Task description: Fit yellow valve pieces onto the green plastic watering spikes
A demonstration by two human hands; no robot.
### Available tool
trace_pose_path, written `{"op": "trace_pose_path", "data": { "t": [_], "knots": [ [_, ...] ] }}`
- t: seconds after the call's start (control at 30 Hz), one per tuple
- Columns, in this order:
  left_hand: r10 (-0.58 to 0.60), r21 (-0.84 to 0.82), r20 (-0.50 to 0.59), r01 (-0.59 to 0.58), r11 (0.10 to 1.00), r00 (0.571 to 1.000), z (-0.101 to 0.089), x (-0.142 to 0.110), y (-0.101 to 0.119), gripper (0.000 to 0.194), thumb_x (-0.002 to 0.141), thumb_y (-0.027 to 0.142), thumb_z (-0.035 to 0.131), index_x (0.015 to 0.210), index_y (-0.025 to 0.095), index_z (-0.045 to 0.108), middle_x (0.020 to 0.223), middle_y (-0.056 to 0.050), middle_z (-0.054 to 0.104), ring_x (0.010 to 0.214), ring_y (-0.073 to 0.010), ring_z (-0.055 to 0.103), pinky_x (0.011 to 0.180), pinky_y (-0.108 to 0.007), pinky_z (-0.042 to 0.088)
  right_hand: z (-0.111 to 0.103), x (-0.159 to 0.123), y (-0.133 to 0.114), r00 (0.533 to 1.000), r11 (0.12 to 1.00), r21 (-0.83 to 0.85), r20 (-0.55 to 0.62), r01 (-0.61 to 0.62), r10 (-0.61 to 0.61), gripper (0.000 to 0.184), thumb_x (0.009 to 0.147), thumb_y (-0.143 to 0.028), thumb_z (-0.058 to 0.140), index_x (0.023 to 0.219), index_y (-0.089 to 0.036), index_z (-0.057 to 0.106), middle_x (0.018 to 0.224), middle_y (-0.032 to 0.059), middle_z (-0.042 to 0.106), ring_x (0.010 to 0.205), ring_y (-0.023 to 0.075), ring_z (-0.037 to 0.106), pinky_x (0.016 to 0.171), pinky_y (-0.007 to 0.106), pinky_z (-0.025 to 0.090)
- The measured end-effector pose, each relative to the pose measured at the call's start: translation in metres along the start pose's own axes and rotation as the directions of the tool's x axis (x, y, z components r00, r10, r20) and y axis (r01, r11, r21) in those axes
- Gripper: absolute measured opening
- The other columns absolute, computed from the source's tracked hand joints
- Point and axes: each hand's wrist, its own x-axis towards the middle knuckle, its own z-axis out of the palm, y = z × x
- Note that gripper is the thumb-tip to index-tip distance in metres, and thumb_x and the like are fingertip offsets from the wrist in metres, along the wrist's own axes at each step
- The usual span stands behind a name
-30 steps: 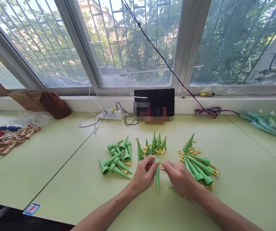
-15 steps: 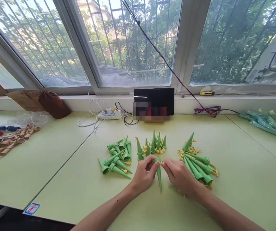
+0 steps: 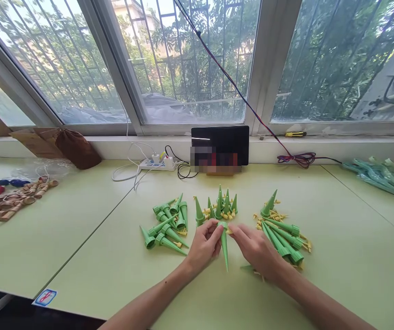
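Observation:
My left hand (image 3: 206, 240) pinches a green plastic watering spike (image 3: 224, 247) by its wide collar, point hanging down towards me. My right hand (image 3: 253, 243) is closed on a small yellow valve piece (image 3: 229, 232) at the side of that collar; how deep it sits I cannot tell. Beyond the hands several upright green spikes (image 3: 219, 204) stand with yellow pieces around them. To the left lies a heap of loose green spikes (image 3: 167, 229). On the right more spikes (image 3: 282, 236) lie beside scattered yellow pieces (image 3: 279, 215), partly hidden by my right hand.
A tablet (image 3: 220, 142) leans on a stand at the back, with a power strip (image 3: 158, 163) and cables to its left. Wooden toys (image 3: 18, 199) lie far left, near a brown pouch (image 3: 78, 149). Plastic-wrapped items (image 3: 385, 176) lie at the far right.
The held spike has shifted slightly left and its tip has swung a little. More of the yellow piece shows between my right fingers and the collar.

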Motion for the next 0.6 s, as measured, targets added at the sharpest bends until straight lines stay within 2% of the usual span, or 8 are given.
{"op": "trace_pose_path", "data": {
  "t": [0.23, 0.43, 0.6],
  "knots": [
    [-0.011, 0.016, 0.007, 0.011, 1.000, 1.000, 0.0000, -0.0006, -0.0022, 0.042, 0.089, 0.058, 0.062, 0.089, 0.017, 0.055, 0.049, 0.010, 0.043, 0.032, -0.0054, 0.038, 0.031, -0.016, 0.026, -0.0010, -0.0031, 0.0032, 0.996, 0.996, -0.045, 0.038, 0.080, -0.078, 0.025, 0.103, -0.008, 0.038, 0.119, -0.011, 0.057, 0.083, 0.0078, 0.067, 0.069, 0.0192, 0.062, 0.060, 0.029, 0.045],
    [-0.009, 0.026, -0.002, 0.009, 1.000, 1.000, 0.0012, -0.0014, -0.0014, 0.045, 0.086, 0.062, 0.064, 0.090, 0.017, 0.055, 0.049, 0.010, 0.041, 0.032, -0.0055, 0.037, 0.031, -0.017, 0.027, -0.0049, -0.0005, 0.0002, 0.989, 0.994, -0.087, 0.139, 0.068, -0.056, 0.021, 0.101, -0.006, 0.040, 0.112, -0.011, 0.057, 0.081, 0.0063, 0.064, 0.067, 0.0188, 0.060, 0.059, 0.029, 0.043],
    [0.028, 0.053, -0.001, -0.028, 0.998, 1.000, 0.0009, -0.0021, -0.0023, 0.043, 0.088, 0.059, 0.063, 0.093, 0.017, 0.056, 0.051, 0.010, 0.041, 0.035, -0.0056, 0.039, 0.034, -0.017, 0.027, -0.0041, 0.0001, -0.0007, 0.982, 0.990, -0.133, 0.186, 0.042, -0.017, 0.022, 0.101, -0.006, 0.038, 0.096, -0.015, 0.057, 0.075, 0.0032, 0.060, 0.061, 0.0177, 0.056, 0.056, 0.028, 0.037]
  ]
}}
